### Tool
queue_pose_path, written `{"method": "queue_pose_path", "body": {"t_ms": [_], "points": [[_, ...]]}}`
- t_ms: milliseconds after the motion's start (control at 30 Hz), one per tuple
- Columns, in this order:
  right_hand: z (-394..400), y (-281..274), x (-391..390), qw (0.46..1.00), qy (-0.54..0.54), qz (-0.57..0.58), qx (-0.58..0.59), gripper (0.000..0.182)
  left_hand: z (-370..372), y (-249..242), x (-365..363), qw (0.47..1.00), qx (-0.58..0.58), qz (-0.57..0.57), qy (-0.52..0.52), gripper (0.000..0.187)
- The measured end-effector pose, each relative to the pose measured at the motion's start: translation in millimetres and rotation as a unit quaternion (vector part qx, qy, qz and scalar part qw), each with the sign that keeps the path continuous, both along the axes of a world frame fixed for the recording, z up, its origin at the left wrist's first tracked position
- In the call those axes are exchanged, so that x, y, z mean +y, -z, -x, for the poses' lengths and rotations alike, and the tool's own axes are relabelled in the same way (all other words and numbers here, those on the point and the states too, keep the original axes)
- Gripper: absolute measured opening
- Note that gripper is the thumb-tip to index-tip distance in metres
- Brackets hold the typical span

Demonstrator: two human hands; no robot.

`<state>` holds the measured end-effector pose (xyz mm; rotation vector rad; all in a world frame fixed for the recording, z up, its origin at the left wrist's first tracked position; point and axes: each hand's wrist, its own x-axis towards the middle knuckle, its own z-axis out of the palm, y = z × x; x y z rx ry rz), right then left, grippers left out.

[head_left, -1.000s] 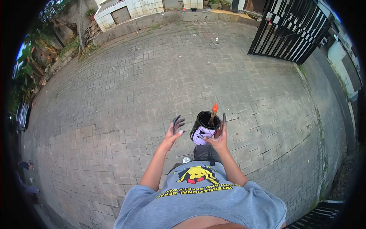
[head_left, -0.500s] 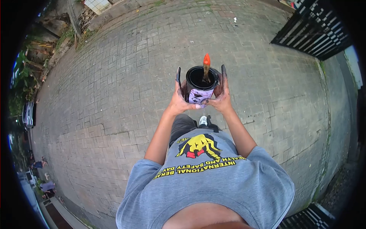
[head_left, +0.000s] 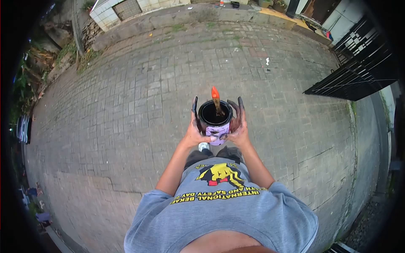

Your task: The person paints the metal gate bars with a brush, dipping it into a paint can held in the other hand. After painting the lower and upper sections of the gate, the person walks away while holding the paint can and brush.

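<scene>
Between my two hands is an open paint can (head_left: pixel 217 130) with a black rim, dark contents and a purple label marked with dark smears. My left hand (head_left: pixel 196 133) presses against one side of it, thumb across the label. On the opposite side my right hand (head_left: pixel 239 131) grips the can the same way, its fingertips blackened. A brush (head_left: pixel 215 95) with an orange-red handle tip stands in the can, its bristle end down in the dark contents. Dark stains cover the fingers of both hands.
Grey paving (head_left: pixel 126 114) surrounds me. A black metal gate (head_left: pixel 358 71) stands at the right, a raised curb (head_left: pixel 168 20) runs across the top, and plants (head_left: pixel 27 86) line the left. A parked car (head_left: pixel 24 129) and people are at the far left edge.
The can and both hands sit lower in the view. More of the curb and the tiled wall shows at the top, and the shoe in view is now farther left.
</scene>
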<state>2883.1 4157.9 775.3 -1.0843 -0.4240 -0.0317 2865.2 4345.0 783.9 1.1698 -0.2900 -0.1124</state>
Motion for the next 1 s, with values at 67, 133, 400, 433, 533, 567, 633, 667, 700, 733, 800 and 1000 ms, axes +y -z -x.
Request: {"method": "queue_pose_path", "body": {"t_ms": [67, 133, 400, 433, 533, 567, 633, 667, 700, 733, 800, 1000], "points": [[-46.1, -1.9, 5.3, 0.999, 0.029, 0.008, -0.016, 0.151, -58.7, -5.6, 5.3, 0.999, 0.003, 0.017, 0.042, 0.150], [-101.5, -4.7, 8.8, 0.999, 0.053, -0.008, -0.011, 0.151, -122.6, -3.4, 10.7, 0.998, -0.009, -0.028, 0.059, 0.149], [-331.1, 11.7, -8.9, 0.996, 0.068, 0.057, -0.008, 0.151, -373.5, 1.1, 8.4, 0.990, -0.009, -0.061, 0.123, 0.151], [-365.2, 14.2, -13.9, 0.995, 0.062, 0.078, -0.013, 0.151, -403.9, -1.4, 4.2, 0.992, 0.003, -0.037, 0.120, 0.151], [-466.8, 6.8, -29.4, 0.994, 0.011, 0.104, -0.019, 0.150, -490.8, -4.2, 2.8, 0.992, 0.004, -0.074, 0.099, 0.150], [-498.9, 1.7, -31.8, 0.993, -0.002, 0.116, -0.020, 0.150, -515.7, -4.7, 6.4, 0.990, 0.002, -0.103, 0.095, 0.150], [-567.1, -16.3, -36.3, 0.990, -0.012, 0.124, -0.073, 0.131, -566.5, -12.1, 7.9, 0.987, -0.016, -0.130, 0.088, 0.150], [-604.5, -20.6, -38.1, 0.987, -0.011, 0.128, -0.093, 0.125, -593.7, -13.8, 9.9, 0.984, -0.032, -0.151, 0.083, 0.150], [-637.3, -23.9, -39.5, 0.985, -0.010, 0.132, -0.113, 0.119, -620.3, -14.3, 11.5, 0.981, -0.047, -0.172, 0.076, 0.149], [-660.5, -55.6, -32.5, 0.979, 0.047, 0.171, -0.100, 0.095, -645.6, -14.3, 11.2, 0.982, -0.044, -0.171, 0.073, 0.149], [-723.4, -85.4, -30.8, 0.928, 0.053, 0.333, -0.161, 0.083, -700.4, -9.4, 12.7, 0.983, -0.035, -0.170, 0.067, 0.149], [-923.0, -78.1, -0.1, 0.862, 0.092, 0.465, -0.176, 0.027, -894.3, 21.8, 21.8, 0.978, -0.020, -0.194, 0.076, 0.147]]}}
